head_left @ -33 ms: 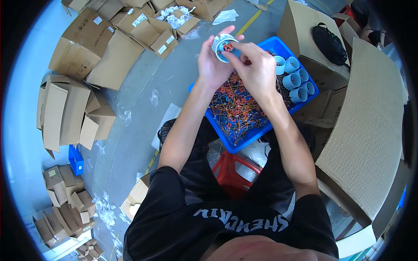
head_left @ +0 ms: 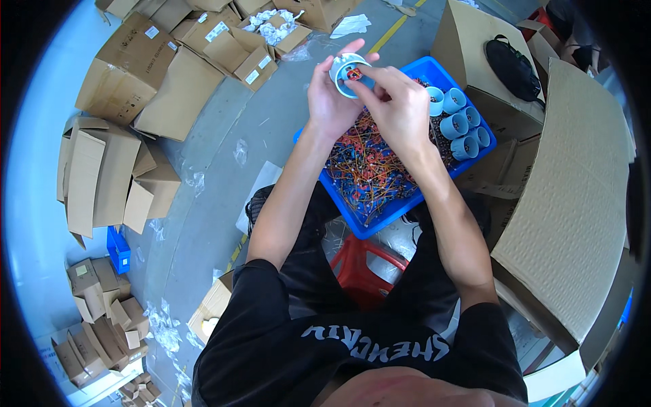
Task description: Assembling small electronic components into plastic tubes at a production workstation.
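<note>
1. Left hand [head_left: 325,102]: raised over the far left edge of the tray; fingers wrapped round one cup, gripping it from behind and beneath.
2. Held cup [head_left: 344,87]: light blue, round, tilted with its mouth towards the wearer; in the left hand, above the tray.
3. Red piece [head_left: 353,74]: small, with dark detail; within the mouth of the held cup.
4. Right hand [head_left: 399,102]: thumb and forefinger bent into the mouth of the held cup, beside the red piece; whether they pinch it cannot be told.
5. Blue tray [head_left: 402,209]: rectangular, set at an angle before the wearer's knees.
6. Wired parts [head_left: 371,163]: tangled heap, orange, red and dark, spread in the blue tray.
7. Standing cups [head_left: 451,127]: six, light blue, grouped at the right side of the blue tray; small dark contents visible in some.
8. Red stool [head_left: 354,271]: between the wearer's legs.
9. Black pouch [head_left: 513,71]: lying on a cardboard box [head_left: 468,57], right of the tray.
</note>
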Tool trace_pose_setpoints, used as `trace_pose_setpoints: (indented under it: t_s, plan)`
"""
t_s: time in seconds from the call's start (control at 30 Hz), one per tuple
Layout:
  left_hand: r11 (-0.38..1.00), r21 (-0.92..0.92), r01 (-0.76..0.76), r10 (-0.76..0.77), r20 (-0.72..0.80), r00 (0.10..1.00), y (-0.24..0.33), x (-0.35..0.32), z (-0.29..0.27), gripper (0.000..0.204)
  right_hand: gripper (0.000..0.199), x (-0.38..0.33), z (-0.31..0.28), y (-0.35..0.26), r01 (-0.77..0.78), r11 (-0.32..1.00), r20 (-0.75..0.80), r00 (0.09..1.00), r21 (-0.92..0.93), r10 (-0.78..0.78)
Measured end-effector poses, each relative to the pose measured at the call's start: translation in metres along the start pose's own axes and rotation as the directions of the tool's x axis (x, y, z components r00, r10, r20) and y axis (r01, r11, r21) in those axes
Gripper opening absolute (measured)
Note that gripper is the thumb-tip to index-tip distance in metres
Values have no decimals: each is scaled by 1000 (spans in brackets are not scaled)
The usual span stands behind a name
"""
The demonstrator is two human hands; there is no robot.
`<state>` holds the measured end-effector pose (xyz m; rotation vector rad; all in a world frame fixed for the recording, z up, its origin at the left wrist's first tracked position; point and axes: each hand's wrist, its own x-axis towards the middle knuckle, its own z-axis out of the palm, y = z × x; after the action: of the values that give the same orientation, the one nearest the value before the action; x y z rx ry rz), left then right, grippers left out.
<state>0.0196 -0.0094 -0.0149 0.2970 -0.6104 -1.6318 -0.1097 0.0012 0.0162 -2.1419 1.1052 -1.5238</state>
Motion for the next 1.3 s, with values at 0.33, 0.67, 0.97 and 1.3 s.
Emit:
trace_pose_setpoints:
  t_s: [0.33,0.67,0.97,1.3]
  plan:
    - [997,69,45,-44,-23,999,-1,1,-6,58,21,-2,5,2,38,999,-67,997,-21,-39]
    - [992,73,101,-100,-21,995,-1,1,-8,58,21,-4,10,3,28,1000,-77,997,7,-27]
    - [979,190,74,-68,-39,997,-4,-2,-2,57,22,-4,8,-3,34,999,-112,993,16,-32]
    - [910,410,-58,121,-130,984,2,-2,-9,55,25,-3,5,-4,-108,994,41,993,-32,110]
